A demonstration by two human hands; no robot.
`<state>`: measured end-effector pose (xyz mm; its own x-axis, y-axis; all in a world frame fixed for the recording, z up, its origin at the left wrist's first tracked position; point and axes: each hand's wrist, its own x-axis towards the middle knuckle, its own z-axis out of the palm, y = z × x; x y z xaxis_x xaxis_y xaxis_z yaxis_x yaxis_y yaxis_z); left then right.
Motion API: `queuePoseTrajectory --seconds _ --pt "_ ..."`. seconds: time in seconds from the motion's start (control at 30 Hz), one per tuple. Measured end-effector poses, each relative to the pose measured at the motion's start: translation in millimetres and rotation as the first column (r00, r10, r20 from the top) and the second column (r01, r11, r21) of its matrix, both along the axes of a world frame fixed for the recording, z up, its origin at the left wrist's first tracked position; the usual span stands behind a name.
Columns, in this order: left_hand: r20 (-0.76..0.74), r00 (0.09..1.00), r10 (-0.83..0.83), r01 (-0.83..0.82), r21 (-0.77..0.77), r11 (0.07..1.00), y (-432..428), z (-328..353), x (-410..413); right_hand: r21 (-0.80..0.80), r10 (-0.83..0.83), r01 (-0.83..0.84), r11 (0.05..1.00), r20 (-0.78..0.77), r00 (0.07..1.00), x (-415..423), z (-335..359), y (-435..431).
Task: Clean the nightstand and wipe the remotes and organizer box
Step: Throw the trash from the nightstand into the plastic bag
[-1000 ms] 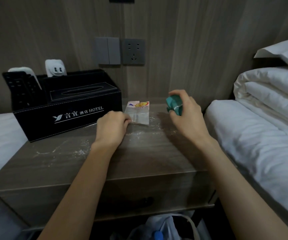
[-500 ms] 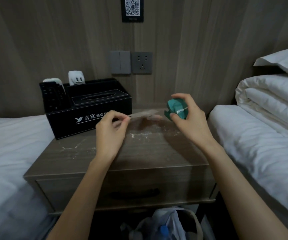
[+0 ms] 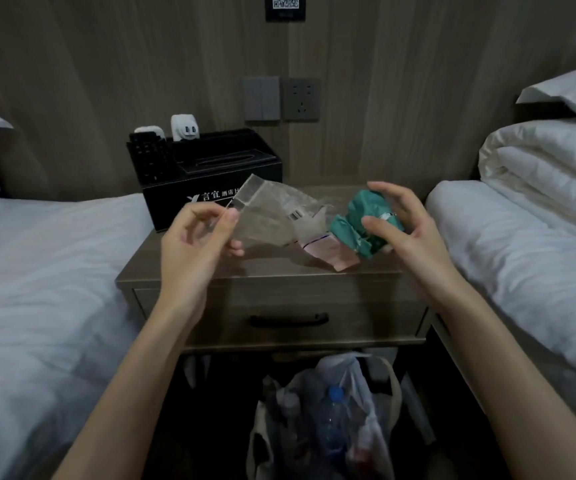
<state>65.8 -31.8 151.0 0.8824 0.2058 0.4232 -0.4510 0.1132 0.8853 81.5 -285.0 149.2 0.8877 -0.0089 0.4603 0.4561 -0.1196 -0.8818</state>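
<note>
My left hand (image 3: 199, 233) pinches the corner of a clear plastic wrapper (image 3: 272, 216) and holds it up above the wooden nightstand (image 3: 265, 268). My right hand (image 3: 400, 223) grips a crumpled green packet (image 3: 362, 216), with a pink paper (image 3: 335, 252) hanging just under it. The black organizer box (image 3: 255, 188) with white hotel lettering stands at the nightstand's back left. A black remote (image 3: 149, 161) and white chargers (image 3: 184, 126) stick up from its left compartments. The wrapper hides part of the box front.
White beds flank the nightstand, left (image 3: 44, 271) and right (image 3: 522, 251), with a folded duvet (image 3: 549, 161) on the right one. A trash bag (image 3: 328, 420) with bottles sits open on the floor below the drawer handle (image 3: 288, 320). Wall switches and a socket (image 3: 281, 98) are behind.
Both hands rose off the nightstand top, the left lifting the clear wrapper into the air. The camera pulled back, showing more of both beds and the trash bag.
</note>
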Motion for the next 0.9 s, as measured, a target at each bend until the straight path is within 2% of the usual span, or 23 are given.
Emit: queuePoseTrajectory --seconds 0.1,0.23,0.33,0.47,0.57,0.63,0.73,0.8,0.87,0.9 --pt "-0.032 0.999 -0.034 0.032 -0.051 0.998 10.9 -2.5 -16.8 0.059 0.110 -0.106 0.993 -0.067 0.992 -10.5 -10.8 -0.8" --pt "-0.082 0.990 -0.114 0.095 -0.199 0.975 19.3 -3.4 -31.7 -0.001 0.145 -0.146 0.989 -0.112 0.983 -20.3 -22.8 2.1" --pt "-0.170 0.974 -0.150 0.117 -0.190 0.975 23.6 -6.5 -38.8 -0.039 0.169 -0.177 0.983 -0.158 0.973 -26.4 -30.5 2.2" --pt "-0.341 0.929 -0.144 0.152 -0.005 0.988 26.8 -25.2 -42.1 -0.116 0.188 -0.225 0.968 -0.265 0.946 -31.6 -41.3 -1.3" --pt "-0.448 0.885 -0.124 0.224 0.176 0.959 19.4 -42.4 -40.8 -0.290 0.162 -0.267 0.919 -0.339 0.926 -33.2 -51.5 -5.1" --pt "-0.525 0.838 -0.148 0.318 0.250 0.915 13.6 -56.7 -38.5 -0.383 0.146 -0.312 0.870 -0.404 0.903 -32.0 -61.1 -6.5" --pt "-0.640 0.735 -0.222 0.471 0.246 0.847 3.9 -85.4 -34.7 -0.476 0.144 -0.407 0.780 -0.497 0.856 -27.5 -80.1 -7.0" --pt "-0.710 0.675 -0.200 0.515 0.259 0.817 -2.6 -109.2 -31.9 -0.512 0.144 -0.468 0.721 -0.549 0.823 -25.4 -95.2 -5.9" --pt "-0.732 0.677 -0.081 0.533 0.411 0.740 -7.8 -134.4 -28.9 -0.567 0.126 -0.504 0.651 -0.574 0.809 -24.0 -111.4 -3.8" --pt "-0.694 0.720 -0.004 0.528 0.545 0.651 -9.4 -147.7 -26.5 -0.590 0.113 -0.515 0.622 -0.583 0.804 -23.3 -119.8 -2.6"
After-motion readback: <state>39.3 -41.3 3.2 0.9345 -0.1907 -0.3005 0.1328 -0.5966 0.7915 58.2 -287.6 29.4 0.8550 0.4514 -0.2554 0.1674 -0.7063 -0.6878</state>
